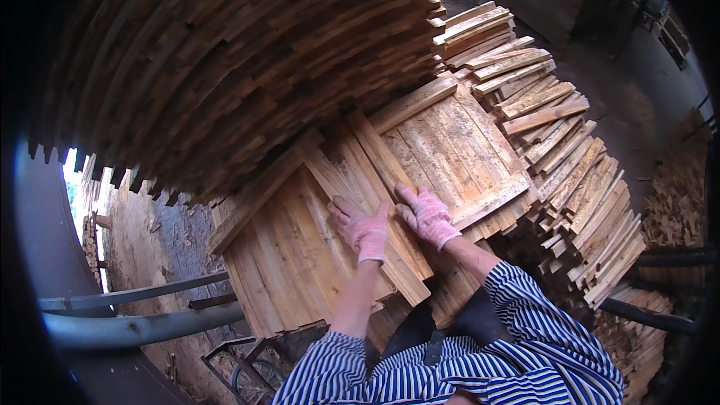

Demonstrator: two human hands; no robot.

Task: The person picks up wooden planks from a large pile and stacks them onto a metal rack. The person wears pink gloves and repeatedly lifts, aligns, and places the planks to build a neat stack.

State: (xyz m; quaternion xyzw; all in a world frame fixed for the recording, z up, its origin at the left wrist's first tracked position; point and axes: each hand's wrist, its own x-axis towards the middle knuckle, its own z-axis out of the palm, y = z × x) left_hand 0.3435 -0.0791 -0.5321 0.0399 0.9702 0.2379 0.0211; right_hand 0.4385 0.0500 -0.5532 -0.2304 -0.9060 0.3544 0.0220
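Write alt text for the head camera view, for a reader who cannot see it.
Two hands in pink work gloves, the left hand and the right hand, press flat on a long pale wooden plank lying diagonally across a low stack of rough boards. A tall wall of stacked timber rises behind, and striped blue-and-white sleeves show below.

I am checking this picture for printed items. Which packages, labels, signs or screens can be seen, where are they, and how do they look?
None can be seen: only stacked wooden boards, gloved hands and metal rails.
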